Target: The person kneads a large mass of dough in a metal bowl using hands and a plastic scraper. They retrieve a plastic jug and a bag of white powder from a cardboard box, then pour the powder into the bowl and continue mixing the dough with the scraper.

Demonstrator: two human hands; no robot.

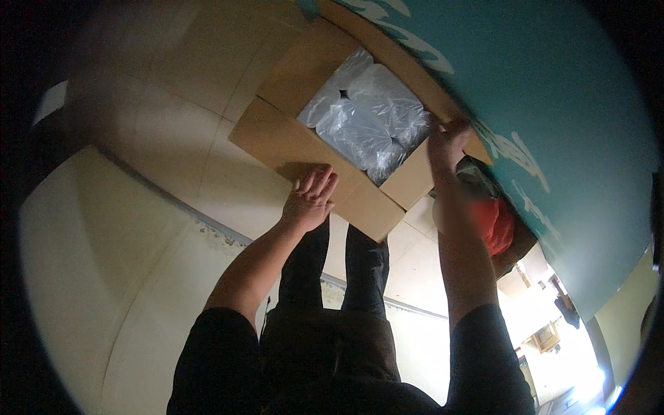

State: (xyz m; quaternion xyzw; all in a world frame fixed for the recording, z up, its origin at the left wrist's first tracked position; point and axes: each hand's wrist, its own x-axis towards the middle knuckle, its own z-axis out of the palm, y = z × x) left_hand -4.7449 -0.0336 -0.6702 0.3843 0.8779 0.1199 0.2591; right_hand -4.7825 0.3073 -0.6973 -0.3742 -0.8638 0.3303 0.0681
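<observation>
An open cardboard box (pixel 311 148) stands on the floor before me, its flaps folded outward. Rounded bundles in clear plastic bags (pixel 363 119) fill it. My left hand (pixel 313 197) rests with its palm down and fingers extended at the edge of the near flap. At the box's right corner is my right hand (pixel 448 137), its fingers bent by the flaps; whether they grip the cardboard cannot be told.
A teal panel (pixel 544 104) with white lettering rises along the box's far right side. A red plastic bag (pixel 498 223) lies right of my right forearm. Behind me runs a pale wall (pixel 150 249) above the tiled floor (pixel 223 171).
</observation>
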